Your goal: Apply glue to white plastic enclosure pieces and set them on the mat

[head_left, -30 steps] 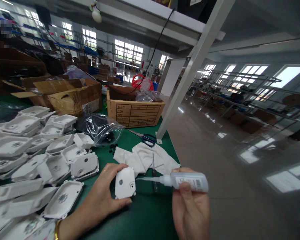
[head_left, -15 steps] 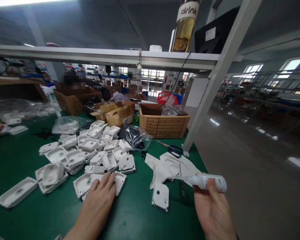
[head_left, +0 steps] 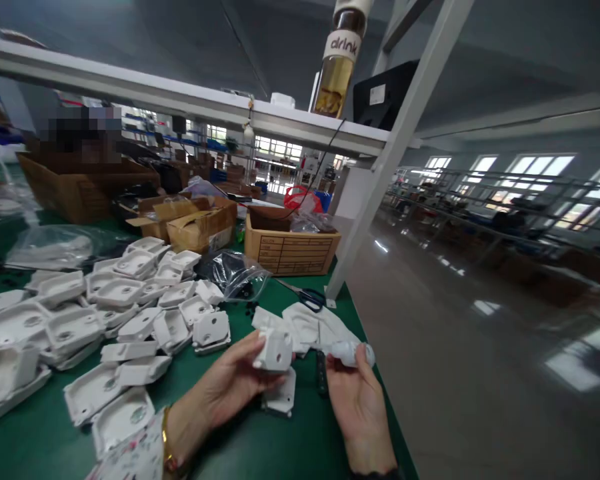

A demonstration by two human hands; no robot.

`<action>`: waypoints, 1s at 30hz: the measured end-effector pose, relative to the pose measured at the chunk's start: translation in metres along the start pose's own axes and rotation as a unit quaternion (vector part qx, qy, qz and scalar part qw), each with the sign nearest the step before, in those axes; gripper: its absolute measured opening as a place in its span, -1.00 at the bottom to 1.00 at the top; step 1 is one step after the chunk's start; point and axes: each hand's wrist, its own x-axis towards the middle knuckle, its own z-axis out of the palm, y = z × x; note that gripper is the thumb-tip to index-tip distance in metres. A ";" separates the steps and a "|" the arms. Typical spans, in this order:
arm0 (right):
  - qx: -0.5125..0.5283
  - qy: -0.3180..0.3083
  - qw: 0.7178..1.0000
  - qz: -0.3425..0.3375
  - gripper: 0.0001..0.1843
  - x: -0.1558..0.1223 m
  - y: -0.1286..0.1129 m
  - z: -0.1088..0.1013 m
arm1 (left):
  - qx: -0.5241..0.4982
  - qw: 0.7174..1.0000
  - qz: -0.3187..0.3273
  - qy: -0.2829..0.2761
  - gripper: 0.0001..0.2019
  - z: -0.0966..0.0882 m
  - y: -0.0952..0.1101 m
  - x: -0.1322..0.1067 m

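My left hand (head_left: 235, 380) is closed around a small white plastic housing (head_left: 275, 350), held up above the green table. My right hand (head_left: 355, 393) grips a small clear squeeze bottle (head_left: 350, 352) with its nozzle pointing left toward that housing. Directly below the held piece, another white housing (head_left: 281, 399) lies flat on the mat. A white cloth (head_left: 310, 327) is spread just behind both hands.
A heap of white housings (head_left: 105, 313) covers the green table (head_left: 280, 453) to the left. A plastic bag (head_left: 235, 273), scissors (head_left: 307, 297), cardboard boxes (head_left: 290, 250) and a slanted metal post (head_left: 380, 173) stand behind. A drink bottle (head_left: 337, 63) sits on the overhead shelf.
My left hand left the pile and picked up a white housing, raising it in front of me. My right hand brought the squeeze bottle leftward to it. The earlier housing stays on the mat.
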 end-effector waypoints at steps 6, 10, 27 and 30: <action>0.008 0.053 0.999 0.008 -0.81 -0.007 0.002 0.013 | -0.095 0.994 -0.053 0.007 -0.44 -0.017 -0.011 0.015; 0.014 0.064 0.998 0.003 -0.75 -0.012 0.001 0.024 | -0.075 0.995 -0.063 0.023 -0.49 -0.017 -0.015 0.015; 0.010 0.069 0.998 -0.002 -0.77 -0.015 0.004 0.025 | -0.061 0.996 -0.055 0.022 -0.49 -0.014 -0.018 0.015; -0.013 0.056 0.998 -0.030 -0.71 -0.016 0.004 0.027 | -0.059 0.996 -0.058 0.032 -0.51 -0.013 -0.019 0.014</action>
